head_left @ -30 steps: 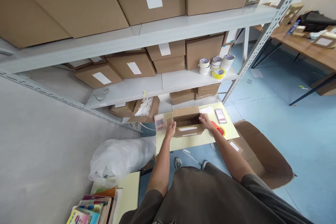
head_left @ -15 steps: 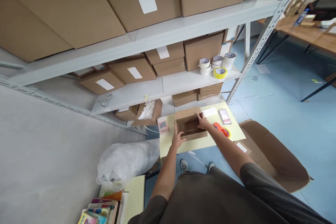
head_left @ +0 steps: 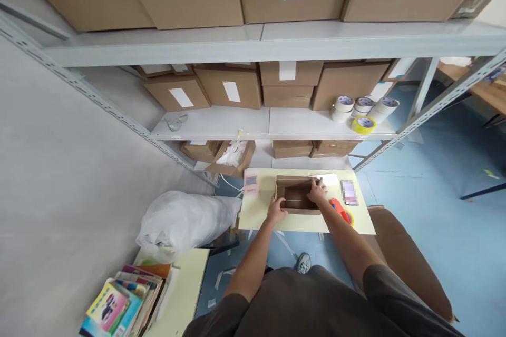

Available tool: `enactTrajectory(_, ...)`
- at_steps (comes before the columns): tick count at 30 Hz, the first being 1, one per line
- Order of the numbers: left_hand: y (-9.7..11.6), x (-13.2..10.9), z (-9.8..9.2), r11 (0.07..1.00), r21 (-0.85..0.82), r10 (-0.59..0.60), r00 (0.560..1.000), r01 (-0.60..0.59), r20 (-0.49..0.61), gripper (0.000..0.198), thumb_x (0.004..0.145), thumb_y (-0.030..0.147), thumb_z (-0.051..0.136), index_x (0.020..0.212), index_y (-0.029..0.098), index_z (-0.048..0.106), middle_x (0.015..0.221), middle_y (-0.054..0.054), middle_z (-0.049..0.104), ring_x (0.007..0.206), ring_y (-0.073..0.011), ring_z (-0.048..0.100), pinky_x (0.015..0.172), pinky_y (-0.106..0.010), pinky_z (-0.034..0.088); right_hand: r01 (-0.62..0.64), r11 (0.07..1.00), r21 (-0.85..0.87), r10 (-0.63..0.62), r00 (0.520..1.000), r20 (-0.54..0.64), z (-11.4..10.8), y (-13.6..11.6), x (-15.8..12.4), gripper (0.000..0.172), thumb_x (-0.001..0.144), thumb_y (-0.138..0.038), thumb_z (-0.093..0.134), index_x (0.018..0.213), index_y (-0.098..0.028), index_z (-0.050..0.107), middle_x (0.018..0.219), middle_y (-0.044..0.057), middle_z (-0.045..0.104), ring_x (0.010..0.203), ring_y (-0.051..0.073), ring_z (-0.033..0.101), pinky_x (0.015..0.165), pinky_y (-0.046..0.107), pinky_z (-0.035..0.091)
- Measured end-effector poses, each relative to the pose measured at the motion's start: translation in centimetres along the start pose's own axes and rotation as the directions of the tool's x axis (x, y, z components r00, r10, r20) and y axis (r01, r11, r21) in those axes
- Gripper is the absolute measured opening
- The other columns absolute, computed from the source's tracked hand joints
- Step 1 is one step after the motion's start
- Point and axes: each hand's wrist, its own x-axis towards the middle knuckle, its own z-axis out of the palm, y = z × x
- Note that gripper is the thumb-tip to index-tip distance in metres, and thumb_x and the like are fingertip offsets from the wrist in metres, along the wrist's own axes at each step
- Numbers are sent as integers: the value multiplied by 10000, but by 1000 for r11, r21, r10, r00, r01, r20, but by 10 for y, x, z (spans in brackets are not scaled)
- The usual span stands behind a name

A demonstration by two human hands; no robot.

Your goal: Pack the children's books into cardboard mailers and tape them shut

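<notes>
An open-topped cardboard box rests on the pale yellow table; its inside looks bare. My left hand grips the box's left end, thumb at the rim. At the right end, my right hand is closed over the edge. Beside my right forearm lies an orange tape dispenser with a yellow roll. A phone-like item, partly blurred, is to its right. White paper lies behind my right hand. A pinkish item sits at the table's left.
Metal shelving with cardboard boxes stands beyond the table. Tape rolls sit on its middle shelf. A stuffed plastic bag and books are at left. A large open carton stands on the floor at right.
My view has turned, so the shelving now appears level. The box sits straighter along the table, with both hands still at its ends.
</notes>
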Motion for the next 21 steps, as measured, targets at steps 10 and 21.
enactTrajectory(10,-24,-2,-27,950,-209,265,955,-234,136,572,646,229,954,1194,238,790,1556,-157,572,1457,-365,537,1218,-474,437,428,821,379,-346,900,-266,29,-122,-46,723,920,-289,556,1632,-238,441,1729,127,368,1530,316,464,1198,475,468)
enactTrajectory(21,-126,77,-138,811,-567,-258,958,145,-125,124,902,149,683,1014,173,731,1106,-122,779,1088,-279,687,1054,-417,493,314,882,352,-369,924,98,123,-250,-8,662,874,-298,701,1517,-183,588,1569,165,584,1460,319,552,1193,423,464)
